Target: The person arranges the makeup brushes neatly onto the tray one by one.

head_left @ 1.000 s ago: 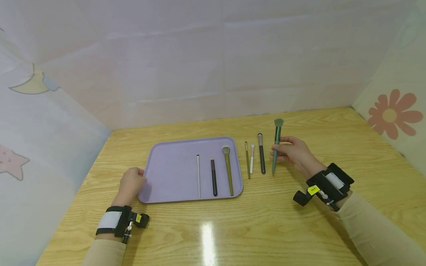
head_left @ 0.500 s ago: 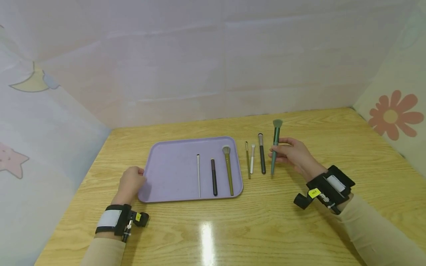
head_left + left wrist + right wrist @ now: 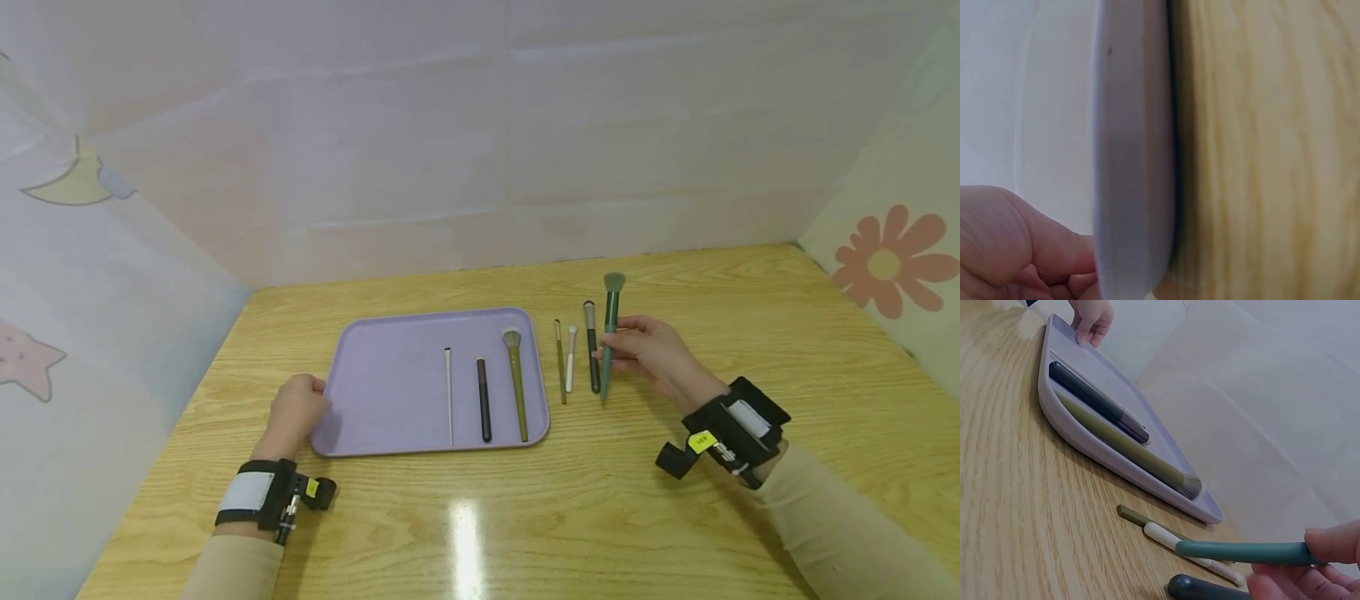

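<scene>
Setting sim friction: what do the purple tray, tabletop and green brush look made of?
Purple tray: probably molded plastic, matte; even color, rounded corners.
Tabletop: wood or wood-look laminate, glossy; grain lines plus bright glare.
Green brush: handle painted wood or plastic, can't tell; smooth, satin. Collar possibly metal, shinier. Bristles fine fibers, type unclear.

Softly lit, with white glare on the near tabletop [image 3: 375, 525]; blurred along the tray wall [image 3: 1129, 144] in left wrist view; dimmer in right wrist view.

Both hands [image 3: 1007, 240] [image 3: 1319, 565] are cut off by their wrist views' edges.
</scene>
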Demonstrator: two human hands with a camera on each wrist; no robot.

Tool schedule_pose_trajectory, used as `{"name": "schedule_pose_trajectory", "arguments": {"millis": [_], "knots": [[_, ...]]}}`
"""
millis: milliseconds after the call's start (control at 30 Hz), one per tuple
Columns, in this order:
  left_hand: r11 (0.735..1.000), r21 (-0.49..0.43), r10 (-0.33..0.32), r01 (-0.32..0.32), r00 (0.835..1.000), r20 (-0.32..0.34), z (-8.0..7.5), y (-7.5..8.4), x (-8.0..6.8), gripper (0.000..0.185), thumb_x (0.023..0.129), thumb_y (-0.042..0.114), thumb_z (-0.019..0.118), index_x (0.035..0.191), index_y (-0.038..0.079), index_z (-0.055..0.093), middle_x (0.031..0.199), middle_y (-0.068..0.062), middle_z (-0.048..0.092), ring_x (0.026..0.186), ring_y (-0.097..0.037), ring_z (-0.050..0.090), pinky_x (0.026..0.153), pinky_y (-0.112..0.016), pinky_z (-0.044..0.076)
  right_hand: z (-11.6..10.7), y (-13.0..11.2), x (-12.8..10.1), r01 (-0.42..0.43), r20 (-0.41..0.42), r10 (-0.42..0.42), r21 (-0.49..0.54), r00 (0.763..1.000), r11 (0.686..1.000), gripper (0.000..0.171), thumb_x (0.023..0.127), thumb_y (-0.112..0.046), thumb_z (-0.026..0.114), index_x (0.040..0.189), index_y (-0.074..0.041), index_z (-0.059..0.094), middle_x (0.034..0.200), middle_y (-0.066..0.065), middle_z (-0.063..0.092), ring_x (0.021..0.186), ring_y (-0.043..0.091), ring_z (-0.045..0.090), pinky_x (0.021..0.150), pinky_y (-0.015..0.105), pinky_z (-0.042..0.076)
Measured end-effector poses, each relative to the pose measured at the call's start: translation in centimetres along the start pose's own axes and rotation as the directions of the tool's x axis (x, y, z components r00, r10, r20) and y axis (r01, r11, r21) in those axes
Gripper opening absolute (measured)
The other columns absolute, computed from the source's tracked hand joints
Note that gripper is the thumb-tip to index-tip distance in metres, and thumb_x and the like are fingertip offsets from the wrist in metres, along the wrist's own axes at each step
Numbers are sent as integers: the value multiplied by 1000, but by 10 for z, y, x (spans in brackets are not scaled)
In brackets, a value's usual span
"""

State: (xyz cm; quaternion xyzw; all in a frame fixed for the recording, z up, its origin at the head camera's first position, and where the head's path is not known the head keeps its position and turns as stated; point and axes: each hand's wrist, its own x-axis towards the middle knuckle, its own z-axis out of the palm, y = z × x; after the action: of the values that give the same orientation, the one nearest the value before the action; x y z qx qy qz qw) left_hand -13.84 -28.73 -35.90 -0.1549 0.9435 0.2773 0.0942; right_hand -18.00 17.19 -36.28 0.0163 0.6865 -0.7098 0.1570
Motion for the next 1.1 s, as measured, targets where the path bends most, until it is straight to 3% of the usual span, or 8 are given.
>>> {"name": "schedule_pose_trajectory", "arguments": {"millis": [400,1100], "knots": [[1000,-2,2,-2,1000,3,0,0,1,36,87,-5,46,119,-21,51,113,-36,55,99,-43,57,81,-49,50,11,-2,2,-18,-19,19,31,1000,999,58,97,-5,56,142,14,24,96,6,69,88,16,70,78,27,55],[1000,-7,1,-1,1000,1,0,0,1,35,88,-5,47,119,-21,51,113,-36,55,99,-42,57,82,-50,50,30,-4,3,-17,1,17,46,1000,999,53,97,-2,55,138,15,28,89,2,70,82,12,70,74,24,55]]}}
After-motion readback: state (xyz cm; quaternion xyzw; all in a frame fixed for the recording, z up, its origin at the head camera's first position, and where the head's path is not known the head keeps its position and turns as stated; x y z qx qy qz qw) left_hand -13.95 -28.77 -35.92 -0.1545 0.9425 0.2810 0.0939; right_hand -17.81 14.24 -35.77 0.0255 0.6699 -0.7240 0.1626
